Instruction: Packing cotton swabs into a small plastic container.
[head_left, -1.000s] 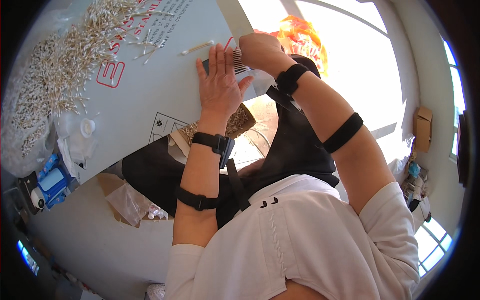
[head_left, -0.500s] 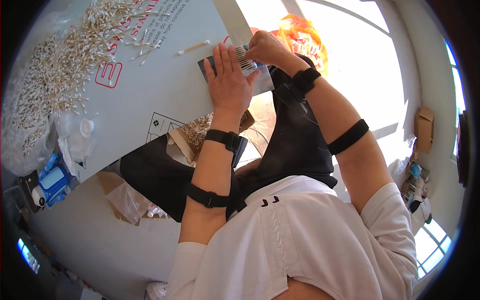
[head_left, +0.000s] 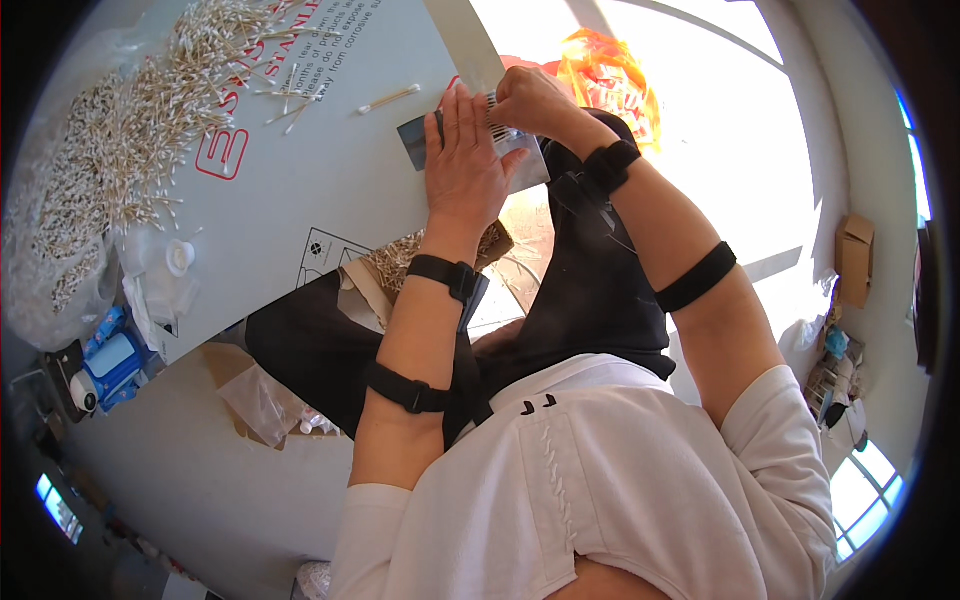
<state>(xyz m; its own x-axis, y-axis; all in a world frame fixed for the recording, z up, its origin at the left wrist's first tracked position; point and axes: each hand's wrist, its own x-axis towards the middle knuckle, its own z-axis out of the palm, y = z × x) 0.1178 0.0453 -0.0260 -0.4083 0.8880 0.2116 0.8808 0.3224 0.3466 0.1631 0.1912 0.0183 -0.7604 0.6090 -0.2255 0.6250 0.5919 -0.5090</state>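
Note:
My left hand (head_left: pixel 466 165) lies flat, fingers stretched forward, on a shiny metal plate (head_left: pixel 411 143) at the table's right edge. Beside its fingers, a row of cotton swabs (head_left: pixel 496 120) sits on the plate, partly hidden between my two hands. My right hand (head_left: pixel 533 101) is closed at the right end of that row, its fingers curled in; whatever they grip is hidden. A single cotton swab (head_left: pixel 390 98) lies on the table, a little left of the plate.
On the grey printed table (head_left: pixel 300 190), a large heap of cotton swabs (head_left: pixel 110 150) spills from a clear plastic bag (head_left: pixel 40 300). A box of swabs (head_left: pixel 400 255) stands below the table edge by my legs. An orange plastic bag (head_left: pixel 610 85) lies beyond my right hand.
My left hand has shifted slightly right, so less of the swab row shows beside it. My right hand stays closed at the row, a touch lower. The whole view has moved slightly.

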